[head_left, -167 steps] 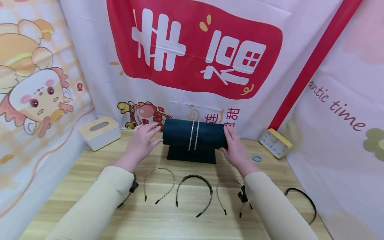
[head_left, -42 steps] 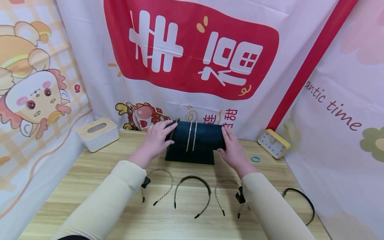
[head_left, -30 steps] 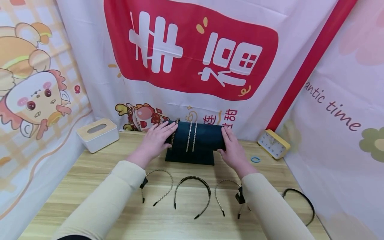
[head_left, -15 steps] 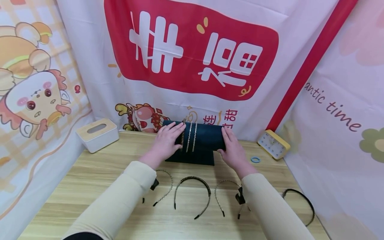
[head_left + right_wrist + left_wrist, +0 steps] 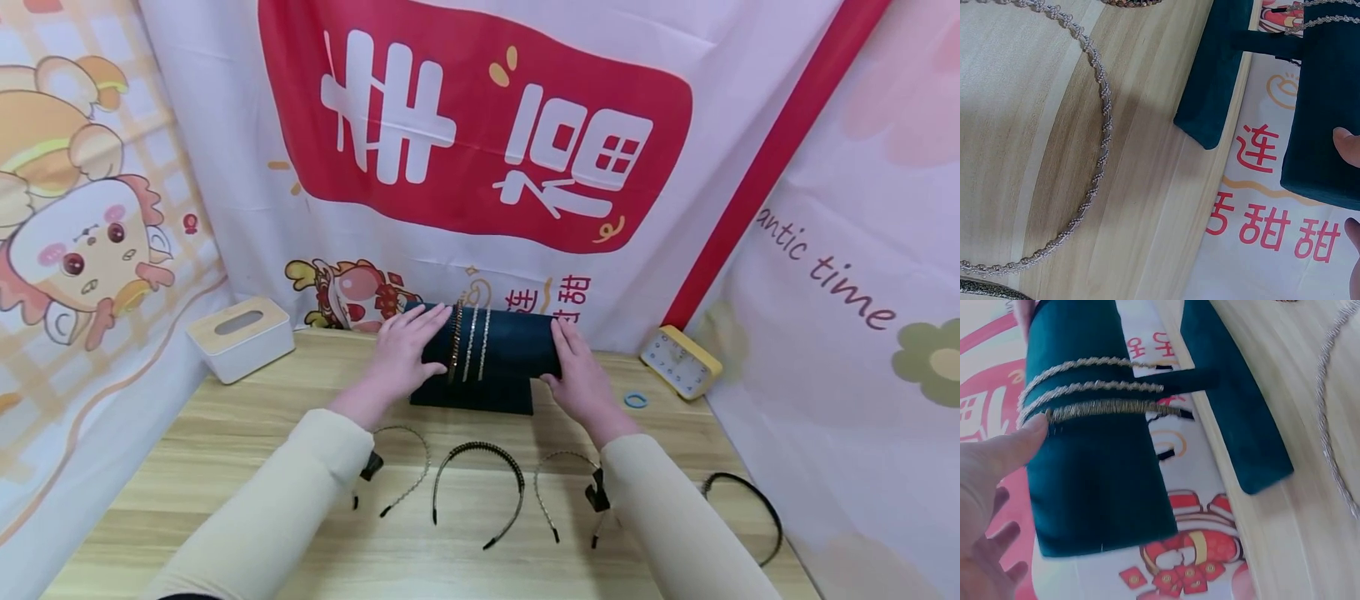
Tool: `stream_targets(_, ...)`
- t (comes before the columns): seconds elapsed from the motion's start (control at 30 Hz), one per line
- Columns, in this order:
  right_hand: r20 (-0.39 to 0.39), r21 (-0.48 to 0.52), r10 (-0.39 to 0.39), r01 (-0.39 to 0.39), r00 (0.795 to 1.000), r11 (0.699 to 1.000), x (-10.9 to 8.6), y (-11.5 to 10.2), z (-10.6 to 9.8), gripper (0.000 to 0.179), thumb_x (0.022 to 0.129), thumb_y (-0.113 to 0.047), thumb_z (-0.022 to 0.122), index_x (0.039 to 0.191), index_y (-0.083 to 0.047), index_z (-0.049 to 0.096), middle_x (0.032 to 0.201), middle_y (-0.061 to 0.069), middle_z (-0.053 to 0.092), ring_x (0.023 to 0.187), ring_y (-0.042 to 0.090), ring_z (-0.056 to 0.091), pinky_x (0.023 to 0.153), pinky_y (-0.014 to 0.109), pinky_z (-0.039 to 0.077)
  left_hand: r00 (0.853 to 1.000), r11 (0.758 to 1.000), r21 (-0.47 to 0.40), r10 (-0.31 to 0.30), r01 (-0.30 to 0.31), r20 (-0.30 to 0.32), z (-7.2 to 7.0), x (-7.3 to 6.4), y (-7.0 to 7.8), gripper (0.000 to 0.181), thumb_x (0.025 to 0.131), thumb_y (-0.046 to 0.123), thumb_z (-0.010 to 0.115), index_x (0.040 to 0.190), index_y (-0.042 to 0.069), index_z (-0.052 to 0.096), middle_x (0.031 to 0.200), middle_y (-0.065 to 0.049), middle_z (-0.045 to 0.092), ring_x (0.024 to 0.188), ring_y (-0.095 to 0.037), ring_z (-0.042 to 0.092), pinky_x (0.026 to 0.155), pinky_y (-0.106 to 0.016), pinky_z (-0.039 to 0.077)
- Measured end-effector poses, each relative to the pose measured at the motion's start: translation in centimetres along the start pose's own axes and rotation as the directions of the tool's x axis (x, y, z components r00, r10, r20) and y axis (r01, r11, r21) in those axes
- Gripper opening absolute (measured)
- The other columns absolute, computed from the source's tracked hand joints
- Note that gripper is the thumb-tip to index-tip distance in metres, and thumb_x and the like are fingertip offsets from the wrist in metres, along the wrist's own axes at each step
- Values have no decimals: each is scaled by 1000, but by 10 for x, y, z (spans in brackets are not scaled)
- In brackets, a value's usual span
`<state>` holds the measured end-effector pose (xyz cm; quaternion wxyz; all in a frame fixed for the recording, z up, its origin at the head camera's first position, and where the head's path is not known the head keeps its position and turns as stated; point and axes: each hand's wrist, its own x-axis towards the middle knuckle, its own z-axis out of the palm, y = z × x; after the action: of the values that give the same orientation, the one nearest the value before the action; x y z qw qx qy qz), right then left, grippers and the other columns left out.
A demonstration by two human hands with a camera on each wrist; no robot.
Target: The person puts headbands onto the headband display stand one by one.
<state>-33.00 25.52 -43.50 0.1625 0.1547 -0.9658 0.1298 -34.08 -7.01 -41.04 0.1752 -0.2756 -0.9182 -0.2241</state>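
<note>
In the head view a dark teal, roll-shaped headband stand [image 5: 521,346] stands at the back of the table. Two thin silvery headbands [image 5: 483,346] circle its middle. Close to their left sits a darker, gold-brown coiled headband [image 5: 455,346]. My left hand [image 5: 401,350] lies over the roll's left end with fingers extended; in the left wrist view its thumb [image 5: 1036,425] touches or nearly touches the coiled headband [image 5: 1100,411]. My right hand [image 5: 585,379] grips the roll's right end, thumb in front. Only its thumb [image 5: 1349,145] and part of another finger show in the right wrist view.
Several headbands lie on the wooden table [image 5: 450,575] in front: a coiled one [image 5: 480,445] in the middle, others with a black bow [image 5: 597,493], a black one [image 5: 774,508] at right. A tissue box [image 5: 247,350] stands left; right are a yellow clock [image 5: 682,362] and blue ring [image 5: 627,401].
The coiled headband has come onto the roll's left end and slid right beside the silvery ones. My left hand has since drawn back slightly left from it. The right hand stays put.
</note>
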Motion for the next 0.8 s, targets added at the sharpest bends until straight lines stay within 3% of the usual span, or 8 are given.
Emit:
stream_targets(0.1, 0, 6, 4, -4, 1000, 1000, -1, -1, 1, 93, 89, -22, 76, 159, -12, 16, 163, 10, 16, 149, 26, 12, 114, 47, 28, 997, 998, -63, -20, 16, -69, -10, -17, -11, 88, 78, 23, 86, 153, 16, 39, 158, -2, 32, 142, -32, 30, 114, -60, 19)
stream_targets(0.17, -2, 12, 2, -2, 1000, 1000, -1, -2, 2, 93, 89, -21, 76, 159, -11, 16, 163, 10, 16, 148, 27, 13, 114, 47, 28, 991, 989, -128, -89, 76, -99, -15, -32, -20, 82, 79, 22, 85, 150, 15, 43, 156, -6, 35, 139, -36, 35, 111, -60, 26)
stream_targets(0.23, -5, 19, 2, -2, 1000, 1000, -1, -1, 2, 92, 89, -21, 75, 159, -11, 16, 163, 10, 15, 148, 28, 13, 115, 47, 26, 977, 965, -201, -189, 167, -96, -16, -47, -33, 72, 81, 22, 83, 144, 14, 49, 150, -9, 40, 132, -38, 42, 107, -59, 34)
stream_targets(0.33, -15, 30, -5, 5, 1000, 1000, -2, 0, 2, 92, 89, -20, 75, 159, -10, 17, 163, 10, 15, 148, 29, 15, 115, 47, 25, 941, 904, -277, -337, 326, 9, -12, -72, -51, 55, 86, 22, 79, 135, 10, 56, 137, -13, 47, 121, -39, 50, 98, -57, 44)
stream_targets(0.47, -27, 23, -18, 19, 999, 1000, -1, 0, 3, 92, 89, -19, 75, 159, -9, 16, 163, 11, 15, 147, 31, 16, 115, 47, 25, 892, 858, -252, -406, 447, 199, 6, -102, -72, 44, 88, 17, 74, 128, 4, 59, 126, -18, 55, 110, -37, 56, 90, -55, 49)
stream_targets(0.6, -37, -15, -33, 32, 999, 999, 0, -2, 2, 91, 88, -19, 76, 158, -6, 18, 161, 15, 19, 146, 33, 19, 117, 47, 22, 856, 853, -195, -416, 485, 308, 28, -122, -80, 44, 84, 13, 76, 123, -1, 61, 116, -21, 59, 99, -34, 59, 86, -52, 51)
stream_targets(0.8, -3, -84, -31, 31, 1000, 996, 3, -11, -2, 91, 88, -16, 75, 156, 2, 16, 161, 21, 16, 146, 37, 17, 119, 45, 15, 845, 869, -104, -432, 483, 315, 45, -128, -75, 38, 78, 14, 80, 108, -2, 64, 94, -11, 59, 83, -26, 57, 79, -48, 50)
